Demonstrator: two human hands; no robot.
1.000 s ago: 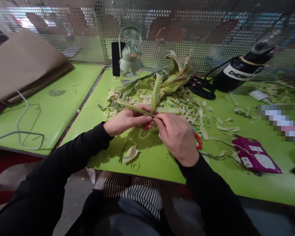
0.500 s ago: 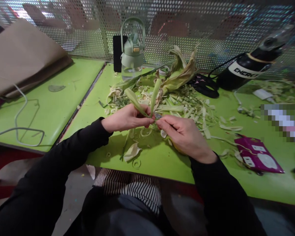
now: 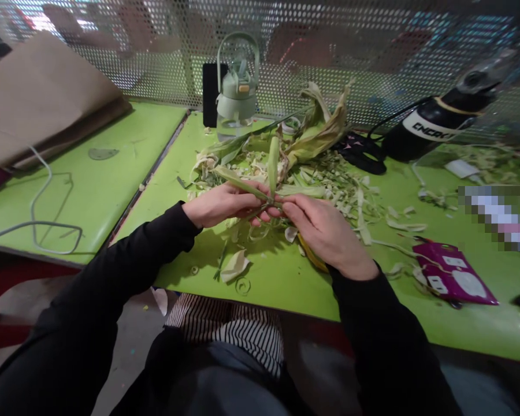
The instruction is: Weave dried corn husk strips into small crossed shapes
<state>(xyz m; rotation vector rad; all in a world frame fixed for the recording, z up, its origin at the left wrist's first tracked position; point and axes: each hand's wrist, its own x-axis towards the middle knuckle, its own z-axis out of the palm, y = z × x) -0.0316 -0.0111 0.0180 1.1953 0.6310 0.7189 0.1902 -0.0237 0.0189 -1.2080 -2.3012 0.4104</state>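
My left hand (image 3: 229, 205) pinches several pale green corn husk strips (image 3: 273, 164) where they meet; one stands upright and another points back to the left. From the right, the thumb and forefinger of my right hand (image 3: 325, 234) close on a short end at the same junction. Below my right palm shows a curved yellow piece (image 3: 314, 254), mostly covered; I cannot tell whether the hand holds it. Behind both hands lies a heap of husk scraps (image 3: 333, 185), with a large dried corn husk (image 3: 318, 138) at its back. A loose husk piece (image 3: 235, 266) rests nearer the table edge.
A green lidded water bottle (image 3: 237, 95) and dark phone (image 3: 211, 95) stand by the perforated metal screen (image 3: 156, 52). On the right are a black bottle (image 3: 429, 130) and purple packet (image 3: 455, 271). Brown paper (image 3: 47, 98) and a white cable (image 3: 37, 202) lie left.
The left husk strip has tipped lower toward the left. My left fingers have shifted under the junction. A metal tip seen between the hands earlier no longer shows; more of the yellow piece does.
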